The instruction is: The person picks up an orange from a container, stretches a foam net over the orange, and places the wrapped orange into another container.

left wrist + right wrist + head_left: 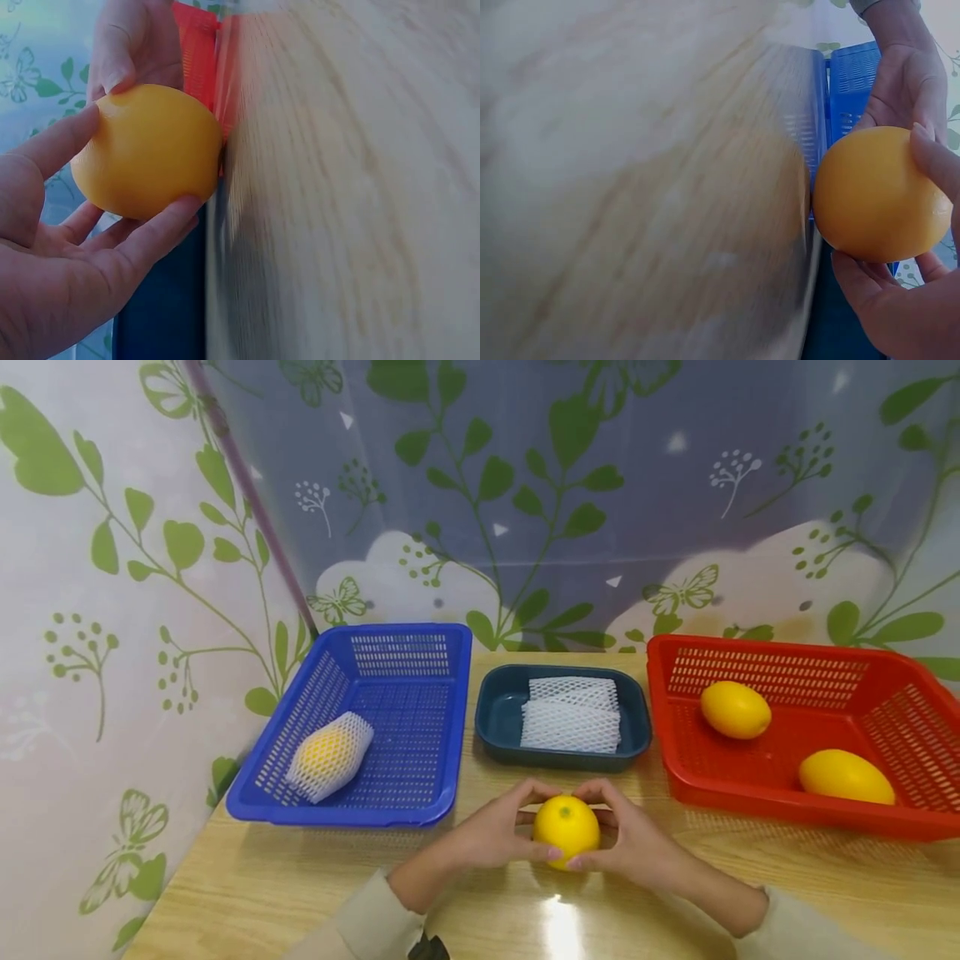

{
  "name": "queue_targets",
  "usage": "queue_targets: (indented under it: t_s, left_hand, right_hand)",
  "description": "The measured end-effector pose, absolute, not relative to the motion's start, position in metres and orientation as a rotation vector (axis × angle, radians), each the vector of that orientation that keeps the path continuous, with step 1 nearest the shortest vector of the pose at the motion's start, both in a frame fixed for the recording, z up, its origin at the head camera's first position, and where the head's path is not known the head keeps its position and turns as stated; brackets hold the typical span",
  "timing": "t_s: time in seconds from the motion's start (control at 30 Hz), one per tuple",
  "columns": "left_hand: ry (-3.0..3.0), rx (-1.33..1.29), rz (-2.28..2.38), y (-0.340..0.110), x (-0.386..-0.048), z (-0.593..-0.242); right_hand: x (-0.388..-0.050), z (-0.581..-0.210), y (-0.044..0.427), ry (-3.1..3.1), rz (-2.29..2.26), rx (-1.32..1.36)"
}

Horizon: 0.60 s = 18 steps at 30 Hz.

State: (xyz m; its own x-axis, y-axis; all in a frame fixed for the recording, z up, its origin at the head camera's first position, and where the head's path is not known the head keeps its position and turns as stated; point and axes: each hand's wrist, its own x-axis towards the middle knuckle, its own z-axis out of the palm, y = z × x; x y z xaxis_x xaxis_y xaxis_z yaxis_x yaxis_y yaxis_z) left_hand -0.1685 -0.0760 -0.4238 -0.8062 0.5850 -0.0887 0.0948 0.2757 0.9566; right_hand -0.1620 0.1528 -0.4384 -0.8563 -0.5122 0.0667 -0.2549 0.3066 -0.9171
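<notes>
Step, apparently: positioning fruit | Grip: left hand and right hand together grasp one lemon-like yellow fruit, thumbs on its near side | Place: centred between both hands, stem end up, at the wooden table, nearer than the teal tray | Next likely calls for: freeing one hand for a white foam net

A round yellow fruit is held stem-scar up near the tray.

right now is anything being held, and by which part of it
One fruit, by its opposite sides: the left hand grips its left, the right hand its right.
</notes>
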Motion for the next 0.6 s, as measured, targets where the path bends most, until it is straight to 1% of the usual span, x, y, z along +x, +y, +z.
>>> queue_targets:
  t_s: [0.3,0.6]
  left_hand:
    - [2.043,0.626,1.616,-0.0814,-0.1681,-0.4328]
    - [2.014,0.608,1.614,-0.0812,-0.1672,-0.4312]
  right_hand:
    - [-0.1625,-0.437,0.1496,2.357,-1.525,-0.736]
    - [-0.1604,-0.4375,0.1487,2.406,-1.498,-0.741]
